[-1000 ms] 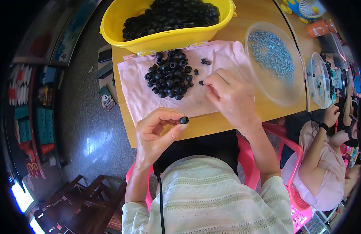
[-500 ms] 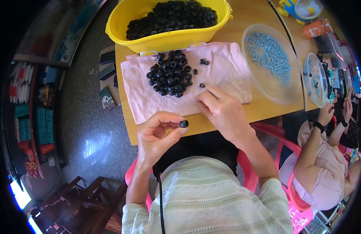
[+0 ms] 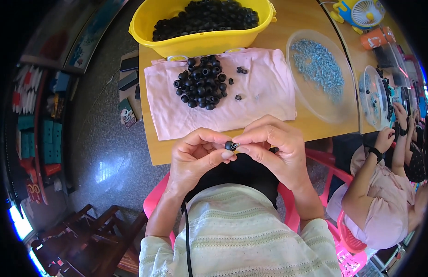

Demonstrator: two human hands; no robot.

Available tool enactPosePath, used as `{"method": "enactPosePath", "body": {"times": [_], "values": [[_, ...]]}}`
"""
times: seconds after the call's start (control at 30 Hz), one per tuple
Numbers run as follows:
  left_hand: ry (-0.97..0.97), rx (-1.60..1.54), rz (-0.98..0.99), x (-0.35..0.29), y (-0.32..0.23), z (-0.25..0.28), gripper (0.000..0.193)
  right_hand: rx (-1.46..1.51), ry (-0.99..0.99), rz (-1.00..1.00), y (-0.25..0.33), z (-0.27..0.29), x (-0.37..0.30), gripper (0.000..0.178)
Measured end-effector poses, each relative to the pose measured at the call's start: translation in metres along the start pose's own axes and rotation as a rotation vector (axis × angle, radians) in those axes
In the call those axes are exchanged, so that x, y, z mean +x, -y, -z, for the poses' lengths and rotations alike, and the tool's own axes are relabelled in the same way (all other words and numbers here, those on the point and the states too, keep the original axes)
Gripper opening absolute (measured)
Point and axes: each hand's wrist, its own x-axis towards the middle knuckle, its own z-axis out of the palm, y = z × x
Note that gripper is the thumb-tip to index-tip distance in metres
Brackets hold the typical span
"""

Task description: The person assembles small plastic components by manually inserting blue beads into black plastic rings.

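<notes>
My left hand (image 3: 195, 150) pinches a small black hollow plastic piece (image 3: 229, 146), round with an open end, between thumb and fingertips. The thumb and forefinger of my right hand (image 3: 276, 143) are closed on a small metal spring (image 3: 235, 145) at that opening. Both hands meet just off the table's near edge, above my lap. A heap of similar black hollow pieces (image 3: 202, 85) lies on a folded pink cloth (image 3: 265, 99) beyond them. To its right are a few smaller black parts (image 3: 241, 70). Something dark shows under my right fingers, too hidden to name.
A yellow tub (image 3: 200, 41) full of black pieces stands at the back. To the right, a shallow clear dish (image 3: 311, 108) holds many tiny silvery-blue pieces. Farther right are another clear dish (image 3: 373, 117), a small fan (image 3: 365, 14) and people seated on pink chairs.
My right hand has left the cloth beside the small black parts and come to my left hand. A spring now shows at the black piece's opening.
</notes>
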Motion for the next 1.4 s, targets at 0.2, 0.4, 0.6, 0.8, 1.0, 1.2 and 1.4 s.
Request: {"method": "enactPosePath", "body": {"times": [0.2, 0.4, 0.6, 0.8, 1.0, 1.2, 1.4], "values": [[0.014, 0.039, -0.007, 0.000, 0.001, 0.003, 0.021, -0.158, -0.021, 0.105, 0.000, -0.003, -0.001, 0.021], [-0.013, 0.040, 0.006, 0.007, 0.002, 0.006, 0.019, -0.362, -0.064, 0.276, -0.008, -0.011, -0.003, 0.035], [-0.053, -0.069, 0.090, 0.020, 0.004, 0.013, 0.016, -0.604, -0.095, 0.337, -0.017, -0.018, -0.006, 0.045], [0.014, -0.030, 0.105, 0.027, 0.005, 0.021, 0.016, -0.484, -0.083, 0.042, -0.019, 0.005, 0.018, 0.027], [0.041, -0.010, 0.087, 0.027, 0.004, 0.024, 0.016, -0.783, -0.059, 0.180, -0.041, 0.017, 0.054, 0.020], [0.032, -0.020, 0.103, 0.023, 0.003, 0.026, 0.018, -1.068, 0.004, 0.274, -0.031, 0.010, 0.059, 0.019], [0.031, -0.114, 0.102, 0.020, 0.004, 0.026, 0.017, -0.444, -0.015, -0.130, -0.035, 0.014, 0.041, 0.014]]}}
